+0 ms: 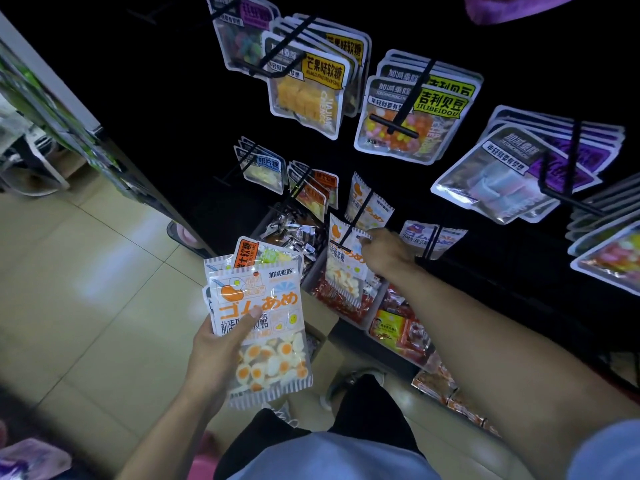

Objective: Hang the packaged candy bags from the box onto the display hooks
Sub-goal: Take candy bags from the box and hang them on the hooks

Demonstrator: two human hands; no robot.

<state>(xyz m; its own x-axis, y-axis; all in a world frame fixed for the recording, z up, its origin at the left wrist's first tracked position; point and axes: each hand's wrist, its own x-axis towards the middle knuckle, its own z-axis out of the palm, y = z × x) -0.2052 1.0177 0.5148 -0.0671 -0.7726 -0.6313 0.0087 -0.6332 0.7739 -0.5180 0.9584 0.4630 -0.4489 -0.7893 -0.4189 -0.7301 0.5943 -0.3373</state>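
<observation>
My left hand grips a stack of white-and-orange candy bags showing egg-shaped gummies, held low over the floor with the thumb across the front bag. My right hand reaches to a low black display hook and pinches the top of one matching candy bag, which hangs at the hook's tip. Another bag of the same kind sits further back on that hook. The box is mostly hidden under the held bags; a brown corner shows.
Rows of black hooks carry other candy bags: mango, jelly beans, purple-labelled. Bins of wrapped snacks line the rack's foot. My shoes stand on the beige tiled floor. Another shelf stands left.
</observation>
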